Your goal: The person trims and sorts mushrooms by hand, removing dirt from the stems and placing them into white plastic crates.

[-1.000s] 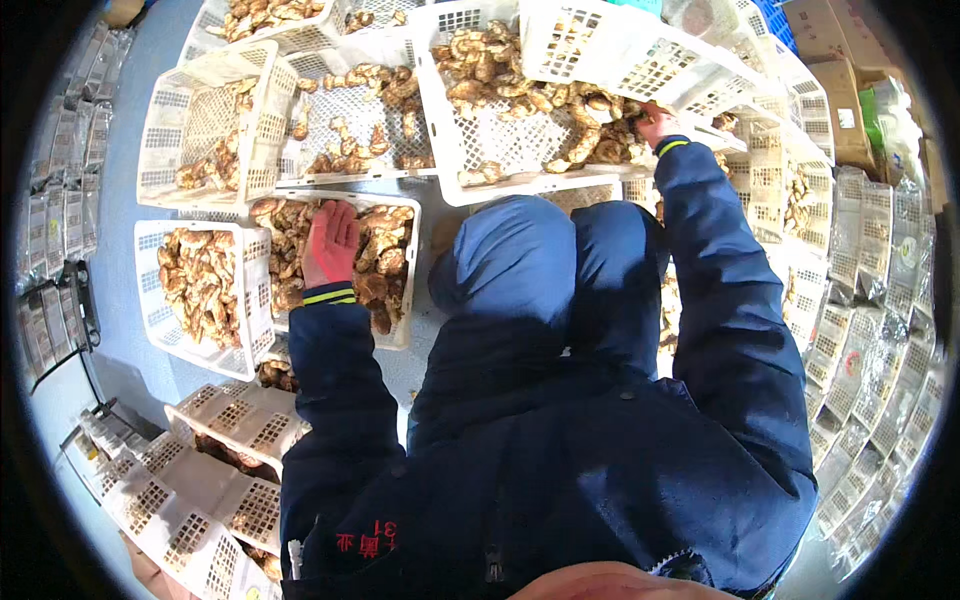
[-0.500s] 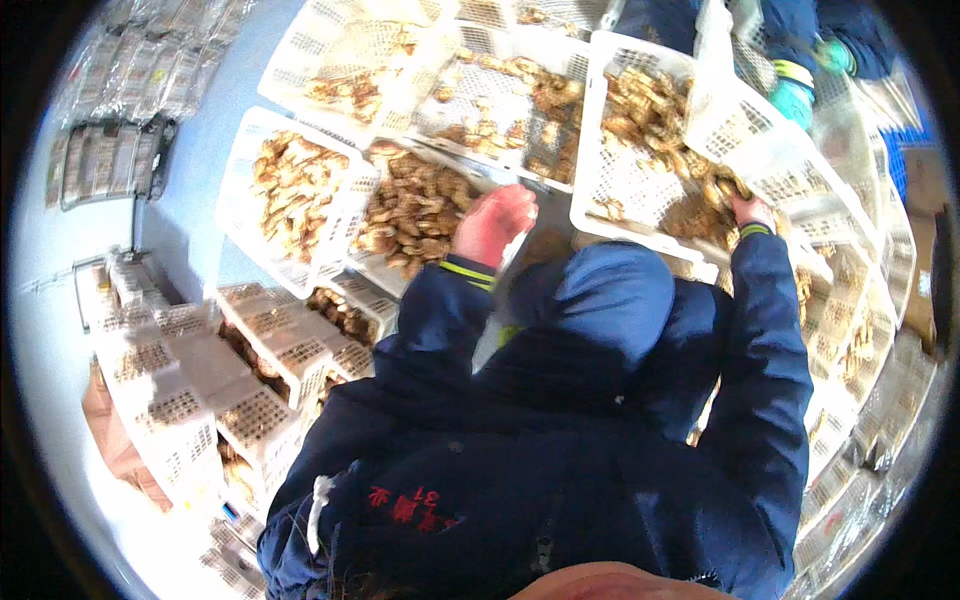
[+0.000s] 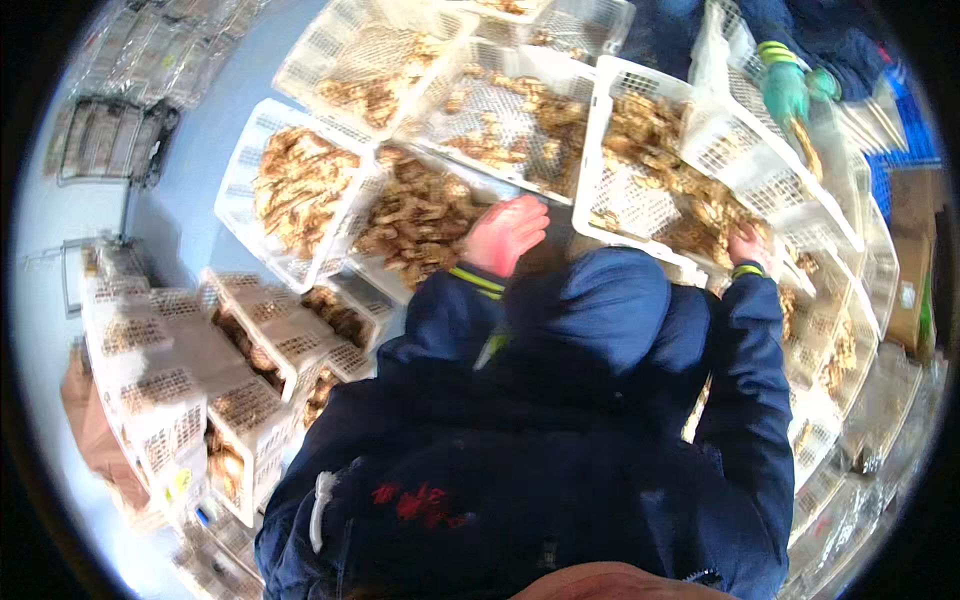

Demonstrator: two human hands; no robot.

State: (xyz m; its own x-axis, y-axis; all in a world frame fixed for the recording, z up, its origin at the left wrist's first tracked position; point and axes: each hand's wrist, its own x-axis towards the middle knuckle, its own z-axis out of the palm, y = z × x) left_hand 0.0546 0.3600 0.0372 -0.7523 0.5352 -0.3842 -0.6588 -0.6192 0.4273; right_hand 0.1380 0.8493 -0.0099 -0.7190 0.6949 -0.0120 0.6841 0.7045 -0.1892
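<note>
The right hand (image 3: 750,247) is at the near right corner of a white mesh crate (image 3: 588,165), with the brown mushrooms (image 3: 715,205) in that crate lying directly to its far left. They form a band whose long axis runs from the far left down to the near right, ending against the fingers. Motion blurs this corner, so I cannot tell whether the right hand is grasping a piece or only resting among them. It is much the nearer of the two to this band; the left hand (image 3: 508,232) sits well off to the left, past the person's knees (image 3: 610,300), released, fingers extended and nothing seen in it. Just left of the left hand is a deep heap of darker mushrooms (image 3: 425,215), and farther left a crate of paler mushrooms (image 3: 305,190). Bare mesh shows in the middle of the right-hand crate, left of the band. The crates are spread around the person over a blue-grey floor (image 3: 190,235), with stacked crates (image 3: 240,400) at near left and wrapped packs (image 3: 170,50) at far left. At far right a co-worker's teal glove (image 3: 785,95) is above a long mushroom (image 3: 806,148), near a blue crate (image 3: 905,130) and a cardboard box (image 3: 912,230).
</note>
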